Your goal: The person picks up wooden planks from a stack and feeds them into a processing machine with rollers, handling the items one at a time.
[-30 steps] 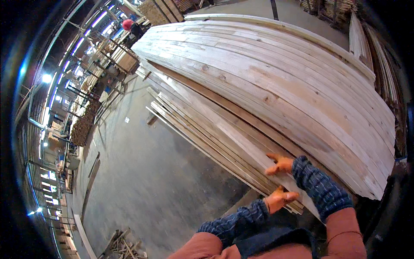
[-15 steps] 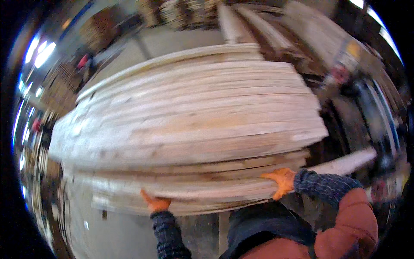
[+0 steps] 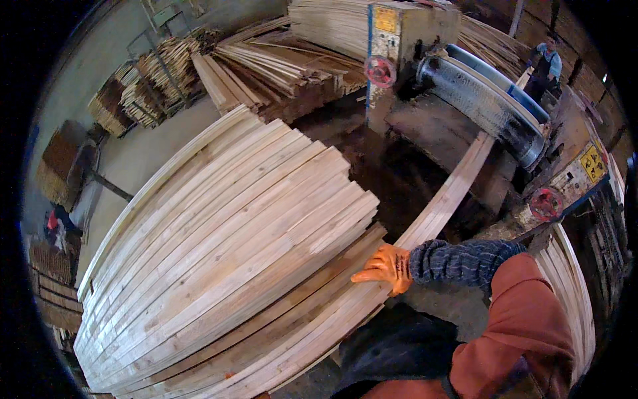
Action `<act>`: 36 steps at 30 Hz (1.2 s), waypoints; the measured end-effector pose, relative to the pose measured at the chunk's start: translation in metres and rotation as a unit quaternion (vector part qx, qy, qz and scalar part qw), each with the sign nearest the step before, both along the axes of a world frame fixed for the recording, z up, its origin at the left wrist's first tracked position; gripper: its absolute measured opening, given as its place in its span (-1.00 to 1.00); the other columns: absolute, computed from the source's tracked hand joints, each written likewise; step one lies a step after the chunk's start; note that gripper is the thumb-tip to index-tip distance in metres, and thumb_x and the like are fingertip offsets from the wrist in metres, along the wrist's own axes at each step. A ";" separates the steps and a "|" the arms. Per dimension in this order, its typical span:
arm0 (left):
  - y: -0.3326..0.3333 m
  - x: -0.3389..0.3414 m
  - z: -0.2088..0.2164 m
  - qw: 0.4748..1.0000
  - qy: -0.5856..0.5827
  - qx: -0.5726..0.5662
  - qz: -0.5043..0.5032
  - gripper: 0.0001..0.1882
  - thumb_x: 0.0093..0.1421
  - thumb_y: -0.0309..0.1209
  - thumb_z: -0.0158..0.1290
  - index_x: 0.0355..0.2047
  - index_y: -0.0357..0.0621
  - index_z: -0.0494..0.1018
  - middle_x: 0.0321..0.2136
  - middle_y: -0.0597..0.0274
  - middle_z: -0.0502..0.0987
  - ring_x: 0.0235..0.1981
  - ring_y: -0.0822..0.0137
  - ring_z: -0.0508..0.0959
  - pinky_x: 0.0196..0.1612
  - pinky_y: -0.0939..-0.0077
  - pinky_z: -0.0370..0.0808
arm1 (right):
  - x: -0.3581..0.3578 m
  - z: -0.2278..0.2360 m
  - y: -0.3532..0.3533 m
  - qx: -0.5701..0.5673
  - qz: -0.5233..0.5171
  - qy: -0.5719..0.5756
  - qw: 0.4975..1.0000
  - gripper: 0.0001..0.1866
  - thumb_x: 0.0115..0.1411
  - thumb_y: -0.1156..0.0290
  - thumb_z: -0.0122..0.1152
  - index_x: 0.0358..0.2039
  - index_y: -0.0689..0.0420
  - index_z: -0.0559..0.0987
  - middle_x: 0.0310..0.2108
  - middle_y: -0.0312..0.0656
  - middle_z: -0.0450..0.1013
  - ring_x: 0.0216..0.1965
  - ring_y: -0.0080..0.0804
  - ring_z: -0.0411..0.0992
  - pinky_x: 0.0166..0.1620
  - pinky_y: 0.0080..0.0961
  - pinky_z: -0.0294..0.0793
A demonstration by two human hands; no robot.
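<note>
My right hand, in an orange glove, is closed over a long pale wooden board. The board runs from the lower left up to the ridged metal roller of a machine, its far end at the roller's lower edge. Beside it lies a broad stack of similar boards, layered with stepped ends. Of my left hand only a small orange speck shows at the stack's near edge; its fingers are hidden.
Red handwheels sit on the machine's worn posts. More planks are piled behind, and bundled wood stands at the far left. At upper right a person stands beyond the roller. Curved boards lie to my right.
My view has swung right, bringing the roller machine into full sight. The board under my right hand now reaches the roller. My left hand has almost left the picture at the bottom.
</note>
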State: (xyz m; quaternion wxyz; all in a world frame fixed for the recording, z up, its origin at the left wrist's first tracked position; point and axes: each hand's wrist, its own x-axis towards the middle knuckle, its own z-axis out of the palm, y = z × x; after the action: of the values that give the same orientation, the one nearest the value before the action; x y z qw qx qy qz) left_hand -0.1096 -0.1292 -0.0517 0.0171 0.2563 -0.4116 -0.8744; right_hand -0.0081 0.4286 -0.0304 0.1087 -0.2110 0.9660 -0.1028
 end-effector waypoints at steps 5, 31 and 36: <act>-0.028 0.037 0.005 0.981 0.107 -0.125 0.102 -0.11 0.18 0.31 0.02 0.29 -0.11 0.33 0.24 0.05 0.40 0.23 -0.06 0.35 0.28 -0.15 0.27 | 0.012 0.012 0.063 -0.004 0.023 0.062 0.998 0.19 -0.20 0.02 0.49 0.47 -0.18 0.11 0.01 -0.12 0.50 0.01 -0.12 0.47 0.05 -0.10 0.37; 0.288 0.151 0.031 0.724 0.180 -0.473 -0.468 -0.51 0.17 -0.24 0.24 0.03 -0.26 0.51 -0.08 0.01 0.63 0.01 0.06 0.57 0.04 0.25 0.54 | -0.009 -0.013 0.043 0.006 0.083 -0.034 0.996 0.09 -0.18 0.27 0.43 0.43 -0.19 0.18 0.13 0.00 0.43 0.12 -0.02 0.44 0.12 -0.07 0.47; 0.212 0.092 0.058 0.432 0.326 -0.761 -0.359 -0.18 -0.16 -0.24 0.36 0.17 -0.16 0.42 0.15 -0.06 0.47 0.22 -0.08 0.41 0.30 -0.02 0.31 | 0.017 -0.018 0.104 -0.016 0.042 -0.004 0.999 0.10 -0.23 0.14 0.52 0.40 -0.23 0.23 0.21 -0.02 0.38 0.21 -0.01 0.35 0.26 -0.01 0.30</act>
State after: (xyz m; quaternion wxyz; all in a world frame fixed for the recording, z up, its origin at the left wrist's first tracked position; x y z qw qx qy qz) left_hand -0.0180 0.0827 0.0061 0.0228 -0.3349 -0.9293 -0.1540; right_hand 0.0086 0.5329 -0.0481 0.1131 -0.2531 0.9540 -0.1141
